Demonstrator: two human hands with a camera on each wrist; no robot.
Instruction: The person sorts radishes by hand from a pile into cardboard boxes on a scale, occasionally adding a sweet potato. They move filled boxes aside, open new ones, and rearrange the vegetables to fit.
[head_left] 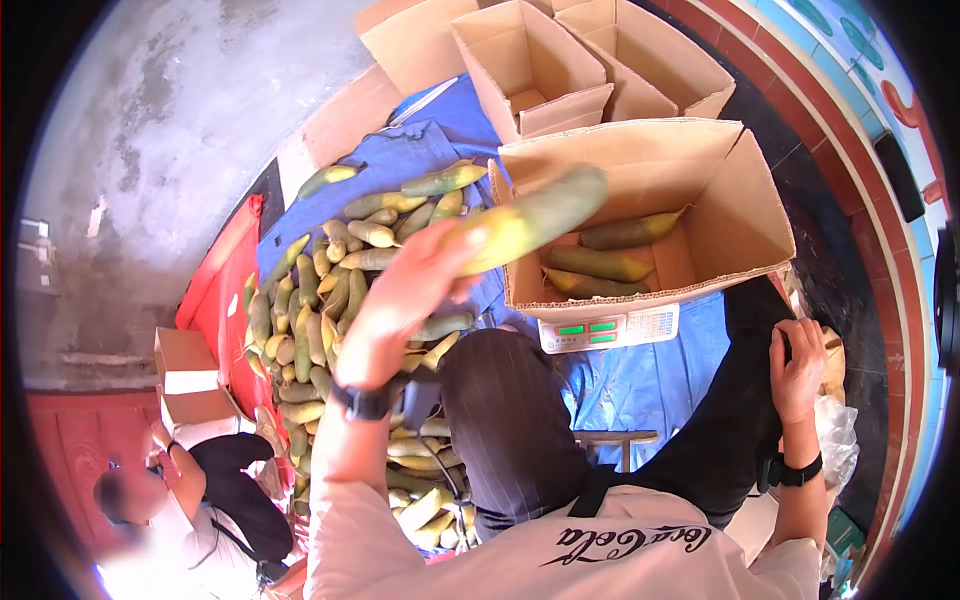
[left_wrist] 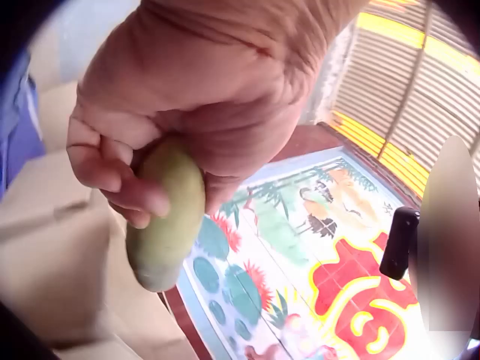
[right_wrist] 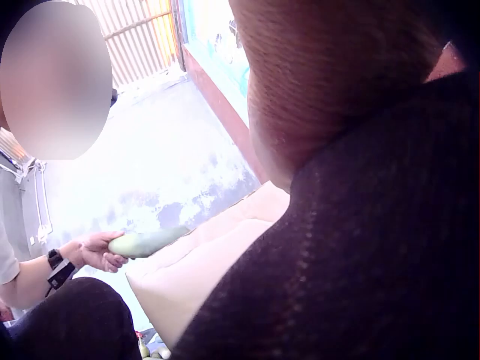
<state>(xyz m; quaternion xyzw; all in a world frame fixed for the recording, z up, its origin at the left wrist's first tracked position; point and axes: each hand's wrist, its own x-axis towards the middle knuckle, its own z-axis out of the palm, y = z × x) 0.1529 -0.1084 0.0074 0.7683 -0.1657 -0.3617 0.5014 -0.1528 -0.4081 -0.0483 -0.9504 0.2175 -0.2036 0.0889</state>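
Cucumber (head_left: 530, 218): you hold a green one with a yellow end.
Tarp (head_left: 650, 375): blue.
Box (head_left: 745, 215): brown.
Trousers (head_left: 510, 420): dark, with thin stripes.

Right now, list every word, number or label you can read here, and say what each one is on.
"Coca-Cola", upside down in black script, on the white shirt.
Green digits on the scale display: too small to read.
Printed panel beside them: too small to read.
Red and yellow sign on the wall painting: not legible.

Long green-yellow cucumber (head_left: 530, 220), held at its yellowed end, tilted up over the open cardboard box (head_left: 740, 215)
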